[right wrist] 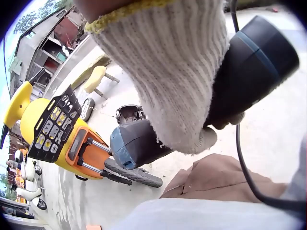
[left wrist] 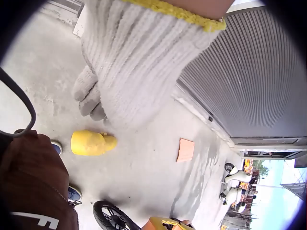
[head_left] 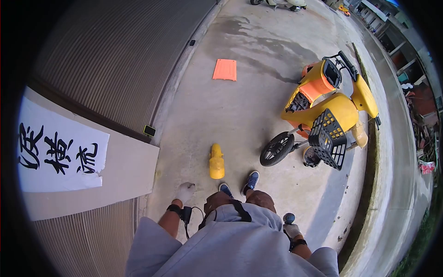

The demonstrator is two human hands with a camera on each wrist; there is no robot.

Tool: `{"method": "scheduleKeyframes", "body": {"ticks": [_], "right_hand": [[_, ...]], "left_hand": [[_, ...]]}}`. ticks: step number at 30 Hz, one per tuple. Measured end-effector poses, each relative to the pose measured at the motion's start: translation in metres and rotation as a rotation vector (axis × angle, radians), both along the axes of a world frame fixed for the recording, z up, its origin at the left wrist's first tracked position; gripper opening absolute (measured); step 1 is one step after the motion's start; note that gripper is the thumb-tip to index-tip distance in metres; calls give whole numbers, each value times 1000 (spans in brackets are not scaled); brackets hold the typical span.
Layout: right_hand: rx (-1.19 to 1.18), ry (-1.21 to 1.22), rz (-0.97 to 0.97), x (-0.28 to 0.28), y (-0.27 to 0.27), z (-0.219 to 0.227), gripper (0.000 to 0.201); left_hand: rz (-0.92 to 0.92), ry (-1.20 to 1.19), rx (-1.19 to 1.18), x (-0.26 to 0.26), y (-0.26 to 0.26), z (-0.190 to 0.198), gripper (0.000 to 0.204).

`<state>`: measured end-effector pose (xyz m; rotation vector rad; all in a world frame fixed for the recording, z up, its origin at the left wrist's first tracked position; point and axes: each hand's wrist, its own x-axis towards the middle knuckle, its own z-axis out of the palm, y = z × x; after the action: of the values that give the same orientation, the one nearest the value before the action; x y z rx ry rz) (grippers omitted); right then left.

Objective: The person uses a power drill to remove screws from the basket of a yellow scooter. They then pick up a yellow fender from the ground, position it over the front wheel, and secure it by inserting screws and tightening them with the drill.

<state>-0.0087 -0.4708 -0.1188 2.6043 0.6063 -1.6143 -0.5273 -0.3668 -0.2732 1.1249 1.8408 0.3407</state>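
- The power tool sat in the gloved right hand, fingers wrapped around its dark body, beside the person's hip.
- It looked heavy, rigid and smooth; the thick middle seemed the surest hold.
- The left hand hung empty, fingers loosely curled, above the yellow cover on the concrete floor.
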Motion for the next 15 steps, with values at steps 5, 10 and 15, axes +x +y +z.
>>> {"method": "scheduleKeyframes", "body": {"ticks": [5, 10, 15], "right_hand": [[-68, 33, -26, 4, 13, -14, 21], [43, 16, 473, 37, 8, -82, 33], [59, 125, -106, 49, 52, -91, 32]], "left_hand": [[-235, 105, -103, 0, -5, 13, 36], [-345, 238, -368, -31, -17, -50, 39], [-136, 167, -407, -30, 24, -35, 33]]}}
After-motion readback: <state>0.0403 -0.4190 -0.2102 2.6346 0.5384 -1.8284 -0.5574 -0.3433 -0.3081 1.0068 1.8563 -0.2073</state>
